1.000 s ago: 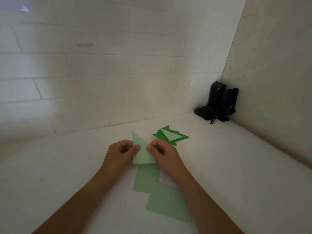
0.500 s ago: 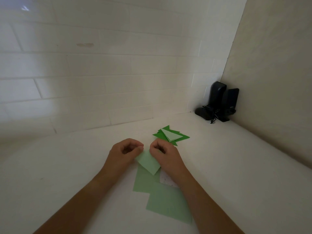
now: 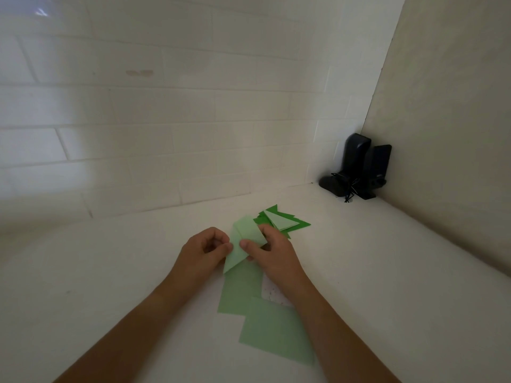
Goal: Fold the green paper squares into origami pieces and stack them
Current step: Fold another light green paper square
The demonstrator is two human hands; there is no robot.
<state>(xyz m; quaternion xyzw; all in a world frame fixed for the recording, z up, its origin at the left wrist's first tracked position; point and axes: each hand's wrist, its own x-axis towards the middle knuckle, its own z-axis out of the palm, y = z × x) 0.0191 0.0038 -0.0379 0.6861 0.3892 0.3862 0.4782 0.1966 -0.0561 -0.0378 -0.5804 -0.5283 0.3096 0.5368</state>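
The paper piece (image 3: 243, 244) I am working is held just above the table (image 3: 387, 286), between both hands, partly folded with a flap turned over at its top. My left hand (image 3: 201, 250) pinches its left edge, fingers curled and clamped on the paper; my right hand (image 3: 273, 252) grips the right side, thumb pressed on the face of the fold.

Progress, as I judge it: this piece is mid-fold, not finished. The stack of folded pieces (image 3: 282, 222) lies just beyond my right hand, several dark green ones with a pale one on top, so part of the job is done. At least two flat paper squares (image 3: 265, 322) remain unfolded beneath my wrists, overlapping each other. A white speckled sheet (image 3: 272, 295) shows between them; its purpose I cannot tell.

Room: the table is open to the left and right. Tiled wall (image 3: 166, 134) stands behind, and a black device (image 3: 356, 170) sits in the far right corner, well apart from the stack.
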